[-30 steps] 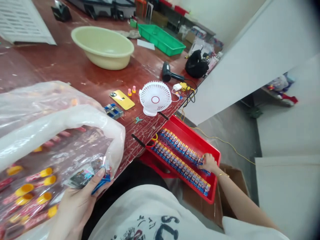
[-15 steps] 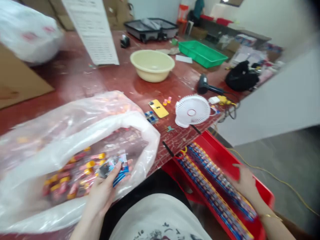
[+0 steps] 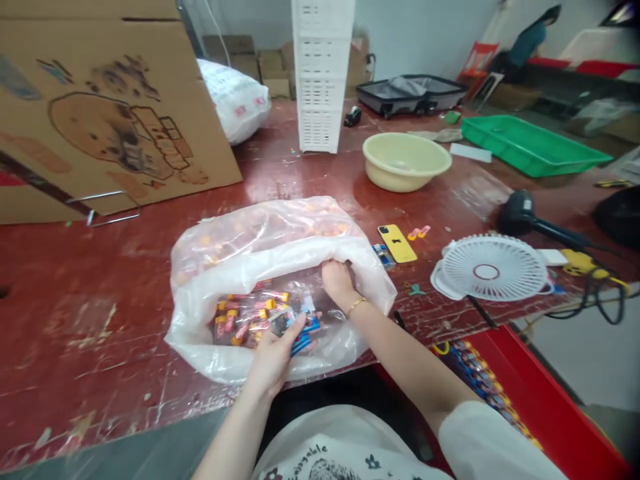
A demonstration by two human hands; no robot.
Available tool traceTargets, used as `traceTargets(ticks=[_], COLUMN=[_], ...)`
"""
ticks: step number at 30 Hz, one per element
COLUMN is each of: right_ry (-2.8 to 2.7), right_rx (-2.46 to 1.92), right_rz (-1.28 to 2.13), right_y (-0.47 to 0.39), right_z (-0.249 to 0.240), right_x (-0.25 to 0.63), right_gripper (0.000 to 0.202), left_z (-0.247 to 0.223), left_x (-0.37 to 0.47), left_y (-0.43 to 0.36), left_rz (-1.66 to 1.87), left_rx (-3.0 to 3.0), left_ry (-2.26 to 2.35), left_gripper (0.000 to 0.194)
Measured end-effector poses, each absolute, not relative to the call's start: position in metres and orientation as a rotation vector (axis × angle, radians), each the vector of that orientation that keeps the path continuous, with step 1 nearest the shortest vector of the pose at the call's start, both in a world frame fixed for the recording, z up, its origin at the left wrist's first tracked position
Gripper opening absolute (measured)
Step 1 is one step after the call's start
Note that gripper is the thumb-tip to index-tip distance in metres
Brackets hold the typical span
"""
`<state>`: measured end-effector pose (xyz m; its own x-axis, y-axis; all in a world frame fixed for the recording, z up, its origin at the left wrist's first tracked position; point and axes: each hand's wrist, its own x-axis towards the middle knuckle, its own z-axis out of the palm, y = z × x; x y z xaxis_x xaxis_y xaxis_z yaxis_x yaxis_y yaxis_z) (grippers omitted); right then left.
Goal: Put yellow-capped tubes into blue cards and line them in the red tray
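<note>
A large clear plastic bag (image 3: 240,267) lies with its mouth rolled open on the red table, and pink tubes with yellow caps (image 3: 240,323) are piled inside. Over the bag's opening my left hand (image 3: 280,343) is closed on several small blue-and-clear packets (image 3: 306,327), thumb on top. My right hand (image 3: 336,275) reaches into the right part of the bag mouth, its fingers curled down; what they hold, if anything, is hidden. Below the table edge at the right, a red tray (image 3: 530,393) holds rows of blue-and-yellow pieces (image 3: 480,380).
Right of the bag are a yellow phone (image 3: 397,243), a white fan (image 3: 487,268) and a black hair dryer (image 3: 520,212). Farther back stand a cream basin (image 3: 407,160), a green tray (image 3: 535,143) and a white rack (image 3: 323,80). A cardboard box (image 3: 120,113) fills the back left.
My right hand has moved from over the red tray into the bag mouth. My left hand still holds the packets. The view has turned to the left.
</note>
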<state>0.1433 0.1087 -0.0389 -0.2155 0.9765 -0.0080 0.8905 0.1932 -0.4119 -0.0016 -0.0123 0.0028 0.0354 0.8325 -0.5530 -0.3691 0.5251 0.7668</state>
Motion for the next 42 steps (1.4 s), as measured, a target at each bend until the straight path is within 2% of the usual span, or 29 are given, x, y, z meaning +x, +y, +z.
traceTargets(ticks=[4,8,10,14,21,24,31,34,38,40,42], right_ry=[-2.007,-1.551,-1.287,-1.204,-1.454,-1.509,-1.278,-1.349,-1.539,-1.521,-1.462], right_rx=[-1.719,-1.284,-1.116,-1.054,-0.963,-0.933,-0.96,-0.949,-1.043,-1.144,-1.2], right_rz=[0.71,1.189,1.291,1.256,1.055,1.112,1.534,1.521,1.386,1.312,1.27], right_y=[0.078,0.036,0.024,0.015,0.015,0.019,0.018,0.003,-0.02,-0.026,-0.027], right_z=[-0.041,-0.02,-0.008,0.01,0.029,0.029,0.009,0.004,-0.001,-0.005,-0.009], right_x=[0.162,0.184,0.192,0.201,0.195,0.193,0.193,0.193,0.185,0.18,0.176], right_gripper=[0.033,0.041,0.038,0.033,0.021,0.021,0.03,0.038,0.074,0.078,0.073], left_z=[0.0,0.0,0.001,0.002,-0.001,-0.003,0.004,0.008,0.011,0.011,0.011], left_x=[-0.003,0.003,0.006,0.011,0.011,0.011,0.018,0.027,0.039,0.042,0.042], left_y=[-0.011,-0.007,-0.005,-0.006,-0.01,-0.01,-0.014,-0.014,-0.01,-0.009,-0.009], left_rz=[0.913,0.822,0.799,0.816,0.799,0.792,0.78,0.813,0.84,0.846,0.837], left_rx=[0.507,0.536,0.563,0.667,0.785,0.845,0.612,0.465,0.348,0.346,0.375], left_ry=[1.229,1.198,1.201,1.184,1.208,1.201,1.056,1.014,0.994,0.974,0.955], left_gripper=[0.035,0.035,0.03,0.026,0.023,0.022,0.026,0.028,0.031,0.033,0.034])
